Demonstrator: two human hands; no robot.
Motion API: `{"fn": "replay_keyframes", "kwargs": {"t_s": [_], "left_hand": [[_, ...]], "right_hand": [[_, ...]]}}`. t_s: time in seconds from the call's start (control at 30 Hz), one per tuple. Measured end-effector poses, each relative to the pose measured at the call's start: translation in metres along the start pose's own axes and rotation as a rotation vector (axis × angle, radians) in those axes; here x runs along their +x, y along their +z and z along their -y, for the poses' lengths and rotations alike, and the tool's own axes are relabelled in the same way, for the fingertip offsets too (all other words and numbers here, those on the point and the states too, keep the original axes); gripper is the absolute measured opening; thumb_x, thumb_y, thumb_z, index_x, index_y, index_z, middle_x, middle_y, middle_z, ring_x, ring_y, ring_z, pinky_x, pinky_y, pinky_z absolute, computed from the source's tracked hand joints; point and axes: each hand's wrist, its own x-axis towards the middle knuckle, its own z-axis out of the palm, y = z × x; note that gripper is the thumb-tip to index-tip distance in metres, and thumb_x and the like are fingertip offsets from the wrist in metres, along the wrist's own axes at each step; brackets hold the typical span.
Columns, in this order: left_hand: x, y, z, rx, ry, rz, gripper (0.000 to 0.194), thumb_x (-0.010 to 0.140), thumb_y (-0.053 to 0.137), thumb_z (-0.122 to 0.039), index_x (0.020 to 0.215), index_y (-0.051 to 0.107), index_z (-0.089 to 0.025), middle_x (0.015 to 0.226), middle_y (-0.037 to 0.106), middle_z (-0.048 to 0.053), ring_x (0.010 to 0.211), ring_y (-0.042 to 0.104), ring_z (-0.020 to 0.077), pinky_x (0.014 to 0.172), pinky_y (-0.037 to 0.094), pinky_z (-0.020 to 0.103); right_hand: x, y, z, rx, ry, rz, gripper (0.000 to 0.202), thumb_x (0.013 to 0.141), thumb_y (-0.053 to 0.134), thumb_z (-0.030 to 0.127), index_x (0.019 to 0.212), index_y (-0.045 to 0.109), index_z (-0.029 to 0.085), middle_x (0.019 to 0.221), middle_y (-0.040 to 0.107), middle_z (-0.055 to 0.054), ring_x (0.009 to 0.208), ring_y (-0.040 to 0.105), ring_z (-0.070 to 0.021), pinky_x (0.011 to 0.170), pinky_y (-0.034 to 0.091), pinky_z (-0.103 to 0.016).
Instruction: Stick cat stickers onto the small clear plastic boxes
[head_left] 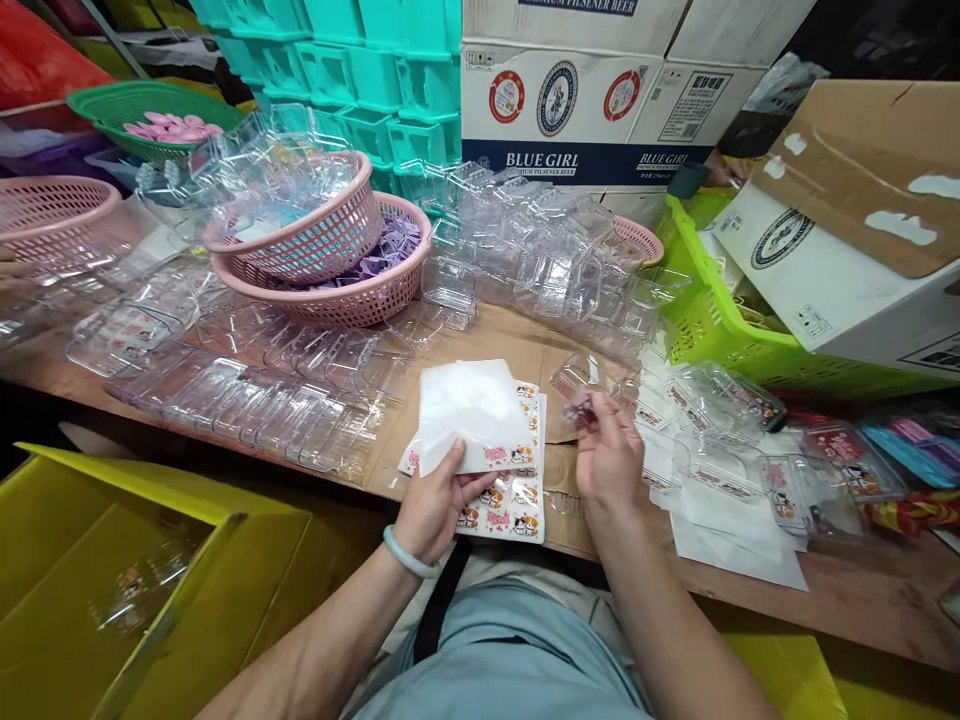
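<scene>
Two hands: both bare, both closed on something, one at the near-left part of the sticker sheets (514, 508) and one just to the right of them.
Left hand (431, 505): closed in a flat pinch on a white sheet (469, 400), thumb on top and fingers beneath; a pale bracelet (409, 553) circled its wrist.
White sheet: lay slanted over the sticker sheets, covering much of them, mostly bare with a printed sticker (496, 457) near its lower right corner.
Right hand (611, 455): thumb and fingers brought together on a small purplish piece (577, 408), too blurred to identify.
Clear case (589, 374): lay beyond the right-hand edge of the sticker sheets, near the right fingertips.
Empty-looking cases (247, 405): stood in a row to the left of the sticker sheets.
Stickered cases (720, 470): sat well to the right of the sticker sheets, with white papers (739, 540) beneath and around them.
Pink baskets (375, 302): two, stacked, beyond and left of the sticker sheets; purple pieces (394, 245) showed in the lower one.
Lime basket (697, 310): far right of the sticker sheets, a carton (855, 300) tilted on it.
</scene>
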Motion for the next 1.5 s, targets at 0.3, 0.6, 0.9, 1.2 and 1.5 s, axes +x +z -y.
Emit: {"fn": "replay_keyframes", "kwargs": {"t_s": [0.3, 0.6, 0.9, 1.2, 1.5], "left_hand": [[-0.038, 0.0, -0.018, 0.157, -0.267, 0.561, 0.035, 0.087, 0.056, -0.045, 0.103, 0.07, -0.017, 0.108, 0.069, 0.014, 0.097, 0.066, 0.0218, 0.077, 0.052, 0.027], [0.02, 0.031, -0.003, 0.164, 0.149, 0.36, 0.02, 0.079, 0.069, -0.036, 0.082, 0.071, -0.017, 0.09, 0.068, 0.006, 0.086, 0.06, 0.0161, 0.082, 0.047, 0.027], [0.026, 0.019, -0.023, 0.078, 0.199, 0.18, 0.04, 0.081, 0.065, -0.043, 0.113, 0.063, -0.019, 0.124, 0.059, 0.013, 0.103, 0.059, 0.0217, 0.089, 0.046, 0.035], [0.026, 0.013, -0.047, 0.3, 0.634, 0.051, 0.046, 0.077, 0.071, -0.038, 0.119, 0.059, -0.024, 0.129, 0.056, 0.009, 0.126, 0.046, 0.0245, 0.102, 0.039, 0.034], [0.025, 0.039, -0.04, -0.274, 0.231, 0.461, 0.041, 0.086, 0.061, -0.038, 0.125, 0.054, -0.027, 0.132, 0.056, 0.006, 0.123, 0.051, 0.0198, 0.101, 0.043, 0.033]], "right_hand": [[-0.034, -0.012, 0.016, -0.788, -1.04, 0.483, 0.043, 0.08, 0.063, 0.009, 0.118, 0.062, 0.03, 0.112, 0.068, -0.006, 0.106, 0.062, -0.0254, 0.092, 0.051, -0.045], [-0.021, -0.003, 0.002, -0.565, -0.245, 0.588, 0.035, 0.084, 0.064, 0.04, 0.112, 0.063, 0.019, 0.111, 0.065, -0.011, 0.102, 0.062, -0.0255, 0.085, 0.053, -0.039], [0.051, 0.118, 0.021, -0.633, -0.861, 0.476, 0.042, 0.09, 0.054, 0.025, 0.131, 0.048, 0.022, 0.125, 0.059, -0.01, 0.116, 0.054, -0.0238, 0.101, 0.042, -0.04], [0.098, 0.195, 0.024, -0.929, -0.941, 0.522, 0.063, 0.087, 0.04, 0.005, 0.147, 0.029, 0.02, 0.094, 0.065, -0.01, 0.086, 0.06, -0.0236, 0.083, 0.048, -0.038], [-0.015, 0.101, -0.009, -0.349, -0.353, 0.403, 0.079, 0.085, 0.058, 0.027, 0.148, 0.009, 0.025, 0.096, 0.063, -0.003, 0.084, 0.063, -0.0153, 0.084, 0.051, -0.033]]}}
